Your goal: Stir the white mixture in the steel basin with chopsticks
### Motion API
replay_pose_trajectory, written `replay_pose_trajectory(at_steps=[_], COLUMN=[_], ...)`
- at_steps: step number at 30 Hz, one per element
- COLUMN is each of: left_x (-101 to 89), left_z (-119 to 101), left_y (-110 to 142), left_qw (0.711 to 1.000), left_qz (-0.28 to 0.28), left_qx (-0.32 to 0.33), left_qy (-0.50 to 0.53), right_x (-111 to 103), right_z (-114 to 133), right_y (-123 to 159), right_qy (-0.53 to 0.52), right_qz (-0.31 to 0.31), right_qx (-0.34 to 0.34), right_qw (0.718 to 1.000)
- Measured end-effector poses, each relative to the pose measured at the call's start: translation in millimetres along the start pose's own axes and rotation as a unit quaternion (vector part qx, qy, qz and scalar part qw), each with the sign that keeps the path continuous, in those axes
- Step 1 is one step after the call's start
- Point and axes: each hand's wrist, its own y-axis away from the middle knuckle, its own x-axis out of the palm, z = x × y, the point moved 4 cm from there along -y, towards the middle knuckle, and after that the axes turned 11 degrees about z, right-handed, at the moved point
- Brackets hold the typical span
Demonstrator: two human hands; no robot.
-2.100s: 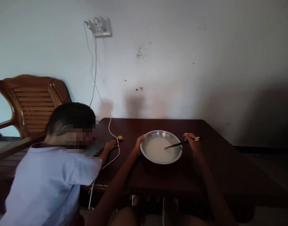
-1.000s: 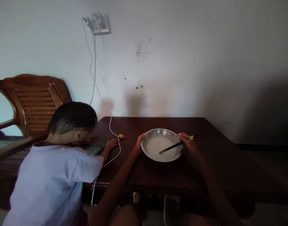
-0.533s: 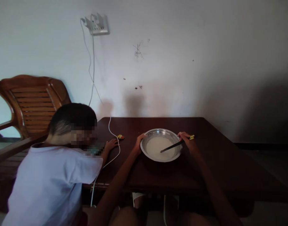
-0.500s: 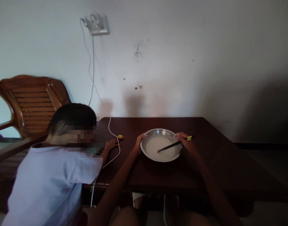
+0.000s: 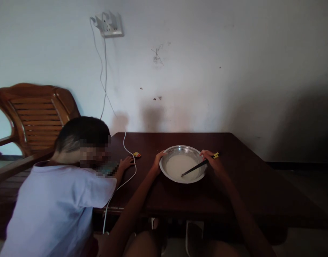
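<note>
A round metal bowl (image 5: 166,172) stands on the dark wooden table, with a pale, creamy liquid (image 5: 177,166) in it. My left hand (image 5: 159,161) is closed on the bowl's left rim. In my right hand (image 5: 210,159), at the right rim, is a pair of black chopsticks (image 5: 196,167) with yellow ends. They slant down to the left, and their tips reach into the liquid near the middle of the bowl. Some fingers of the right hand are hidden behind the others.
Another person (image 5: 59,192) in a light shirt leans on the table (image 5: 247,192) at the left, one hand (image 5: 126,163) near a small colourful figure (image 5: 137,155). A white cable (image 5: 135,169) runs from the wall socket (image 5: 112,28) across the table. A wooden chair (image 5: 40,114) stands behind.
The chopstick tips have shifted slightly right and down within the liquid. The bowl and my left hand stay in place; the view has tilted a little.
</note>
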Motion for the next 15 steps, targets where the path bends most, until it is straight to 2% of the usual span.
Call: replay_pose_trajectory(at_steps=[2, 3, 5, 8, 10, 12, 15], left_x=[0.8, 1.3, 2.7, 5.5, 7.1, 7.9, 7.1], left_z=[0, 0, -1, -4, -6, -8, -5], left_y=[-1, -1, -1, 3, 6, 7, 4], left_qw=[1.000, 1.000, 1.000, 1.000, 1.000, 1.000, 1.000], left_qz=[0.005, 0.006, 0.006, -0.003, -0.012, -0.013, 0.002], left_qx=[-0.007, -0.007, -0.005, 0.001, 0.013, 0.021, 0.004], left_qy=[0.003, 0.006, 0.010, 0.004, -0.003, -0.007, -0.003], right_x=[13, 16, 14, -5, -14, -14, 4], right_z=[4, 5, 3, -4, -6, -3, 4], right_y=[-1, -2, -4, -4, -2, 0, 0], right_qy=[0.052, 0.075, 0.099, 0.082, 0.055, 0.042, 0.068], right_qz=[0.043, 0.044, 0.011, -0.068, -0.084, -0.051, 0.041], right_qx=[-0.027, -0.038, -0.040, 0.003, 0.017, 0.003, -0.038], right_qw=[0.997, 0.995, 0.994, 0.994, 0.995, 0.998, 0.996])
